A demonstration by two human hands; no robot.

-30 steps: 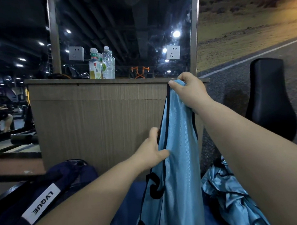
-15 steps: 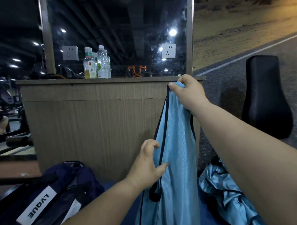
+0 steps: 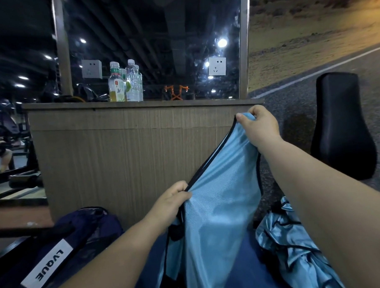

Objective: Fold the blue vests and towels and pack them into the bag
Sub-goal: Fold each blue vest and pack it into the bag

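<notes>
Seen from the head, the vest (image 3: 222, 199) hangs with its long edge slanting up to the right. The right hand (image 3: 259, 127) pinches its top corner and the left hand (image 3: 170, 202) grips the black trim lower down. The bag (image 3: 84, 231) lies lower left, nearer the left hand.
</notes>
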